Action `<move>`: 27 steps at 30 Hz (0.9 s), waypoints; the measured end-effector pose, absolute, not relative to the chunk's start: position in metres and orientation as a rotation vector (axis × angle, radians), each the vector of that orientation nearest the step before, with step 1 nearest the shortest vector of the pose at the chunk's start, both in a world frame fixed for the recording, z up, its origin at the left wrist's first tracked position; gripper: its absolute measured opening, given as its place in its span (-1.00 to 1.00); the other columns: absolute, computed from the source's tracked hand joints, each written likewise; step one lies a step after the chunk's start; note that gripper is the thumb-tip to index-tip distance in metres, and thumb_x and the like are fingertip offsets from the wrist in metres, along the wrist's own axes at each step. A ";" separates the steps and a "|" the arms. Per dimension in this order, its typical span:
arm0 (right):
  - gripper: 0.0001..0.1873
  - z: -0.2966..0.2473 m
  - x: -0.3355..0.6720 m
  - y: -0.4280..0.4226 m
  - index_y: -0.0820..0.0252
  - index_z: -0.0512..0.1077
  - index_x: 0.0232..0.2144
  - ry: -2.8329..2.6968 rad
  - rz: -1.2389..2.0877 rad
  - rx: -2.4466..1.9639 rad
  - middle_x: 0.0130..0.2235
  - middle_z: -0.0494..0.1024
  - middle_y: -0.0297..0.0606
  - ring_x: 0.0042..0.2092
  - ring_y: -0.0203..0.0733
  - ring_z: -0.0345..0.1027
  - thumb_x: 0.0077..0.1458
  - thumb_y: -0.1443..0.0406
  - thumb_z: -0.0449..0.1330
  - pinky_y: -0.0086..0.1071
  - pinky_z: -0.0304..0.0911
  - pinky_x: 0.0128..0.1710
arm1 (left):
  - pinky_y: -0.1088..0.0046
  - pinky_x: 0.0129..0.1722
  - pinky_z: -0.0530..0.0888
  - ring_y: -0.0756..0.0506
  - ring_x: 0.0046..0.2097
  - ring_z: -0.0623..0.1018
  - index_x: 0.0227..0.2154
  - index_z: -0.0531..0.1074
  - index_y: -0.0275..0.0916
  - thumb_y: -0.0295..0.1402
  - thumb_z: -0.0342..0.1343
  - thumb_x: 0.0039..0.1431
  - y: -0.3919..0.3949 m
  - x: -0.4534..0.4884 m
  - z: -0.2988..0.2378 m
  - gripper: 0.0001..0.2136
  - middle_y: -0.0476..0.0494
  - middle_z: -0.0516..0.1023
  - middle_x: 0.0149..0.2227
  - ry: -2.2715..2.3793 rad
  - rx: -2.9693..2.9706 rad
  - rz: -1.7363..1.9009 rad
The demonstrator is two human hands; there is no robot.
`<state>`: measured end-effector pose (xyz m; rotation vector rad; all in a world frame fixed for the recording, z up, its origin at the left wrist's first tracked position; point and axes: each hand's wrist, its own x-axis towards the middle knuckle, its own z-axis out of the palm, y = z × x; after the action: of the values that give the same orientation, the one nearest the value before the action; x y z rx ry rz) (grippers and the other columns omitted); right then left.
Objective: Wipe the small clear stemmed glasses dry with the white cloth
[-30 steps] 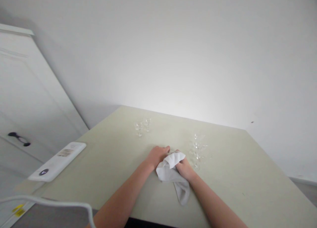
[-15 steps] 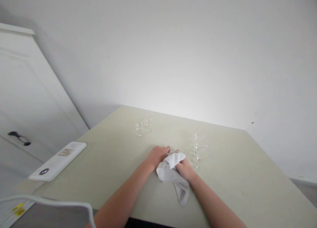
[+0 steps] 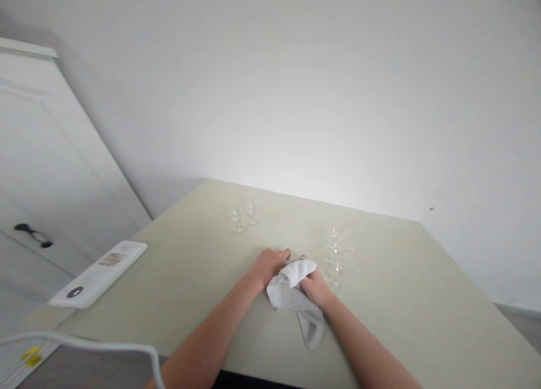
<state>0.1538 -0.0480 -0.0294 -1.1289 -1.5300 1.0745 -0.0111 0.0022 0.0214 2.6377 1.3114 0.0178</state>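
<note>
Hardly anything has moved since the earlier frame: both hands and the cloth sit where they were, and only the view has drifted a touch. At the far left stands a white cabinet, and at about 9 o'clock from the hands a flat white device lies on the surface. A pair of small glasses stands at 11 o'clock, well apart from the hands. The left hand rests knuckles up, its fingers curled together against the top edge of the white cloth; whether they pinch it I cannot tell. This cloth lies between the two hands near the middle of the surface, its long axis running from 11 to 5 o'clock, with a loose tail trailing toward the near edge. The right hand is closer to it, fingers closed on the bunched upper part. A cluster of clear glasses stands just beside this hand at 1 o'clock.
</note>
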 end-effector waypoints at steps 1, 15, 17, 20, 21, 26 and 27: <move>-0.88 -0.029 0.154 -0.048 0.14 0.32 -0.38 -1.529 1.079 -1.128 -0.36 0.45 -0.35 -0.28 -0.20 0.33 0.02 0.24 0.17 -0.35 0.26 -0.22 | 0.40 -0.27 0.37 -0.19 -0.19 0.59 -0.20 0.33 -0.15 -0.19 -0.04 0.22 0.002 -0.011 0.021 -0.81 -0.17 0.61 -0.29 1.307 2.639 0.020; -0.91 -0.031 0.155 -0.048 0.15 0.32 -0.38 -1.548 1.078 -1.104 -0.35 0.43 -0.36 -0.27 -0.22 0.32 0.03 0.28 0.16 -0.37 0.24 -0.22 | 0.40 -0.28 0.38 -0.19 -0.21 0.59 -0.18 0.33 -0.15 -0.17 -0.02 0.20 0.004 -0.012 0.015 -0.78 -0.16 0.61 -0.30 1.300 2.667 0.024; -0.91 -0.032 0.155 -0.047 0.14 0.31 -0.37 -1.546 1.082 -1.108 -0.35 0.43 -0.36 -0.27 -0.22 0.31 0.03 0.28 0.16 -0.37 0.24 -0.21 | 0.40 -0.28 0.37 -0.19 -0.21 0.59 -0.19 0.33 -0.15 -0.18 -0.02 0.21 0.004 -0.012 0.016 -0.79 -0.16 0.61 -0.30 1.306 2.672 0.031; -0.91 -0.032 0.155 -0.047 0.14 0.32 -0.36 -1.538 1.090 -1.106 -0.34 0.44 -0.36 -0.26 -0.22 0.32 0.03 0.29 0.17 -0.36 0.24 -0.20 | 0.39 -0.29 0.37 -0.20 -0.21 0.60 -0.19 0.33 -0.16 -0.20 -0.03 0.21 0.004 -0.012 0.015 -0.80 -0.17 0.61 -0.30 1.302 2.685 0.034; -0.91 -0.031 0.155 -0.047 0.14 0.32 -0.36 -1.536 1.089 -1.104 -0.34 0.44 -0.35 -0.26 -0.21 0.32 0.03 0.29 0.17 -0.36 0.24 -0.20 | 0.39 -0.29 0.37 -0.20 -0.21 0.60 -0.18 0.33 -0.16 -0.19 -0.02 0.21 0.004 -0.012 0.015 -0.79 -0.18 0.61 -0.29 1.296 2.688 0.034; -0.91 -0.029 0.155 -0.048 0.15 0.32 -0.38 -1.535 1.090 -1.094 -0.36 0.44 -0.36 -0.27 -0.22 0.32 0.03 0.29 0.17 -0.36 0.25 -0.22 | 0.40 -0.30 0.36 -0.19 -0.20 0.60 -0.18 0.33 -0.16 -0.18 -0.02 0.20 0.005 -0.012 0.016 -0.78 -0.17 0.61 -0.30 1.292 2.667 0.030; -0.91 -0.029 0.154 -0.048 0.15 0.32 -0.38 -1.533 1.094 -1.091 -0.36 0.44 -0.36 -0.27 -0.21 0.32 0.03 0.28 0.18 -0.36 0.25 -0.22 | 0.40 -0.29 0.36 -0.19 -0.20 0.59 -0.18 0.33 -0.16 -0.17 -0.02 0.20 0.005 -0.012 0.016 -0.78 -0.17 0.61 -0.30 1.303 2.661 0.027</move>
<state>0.1543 -0.0476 -0.0285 -1.0915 -1.5333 1.0941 -0.0117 0.0047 0.0155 2.6606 1.3032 0.0271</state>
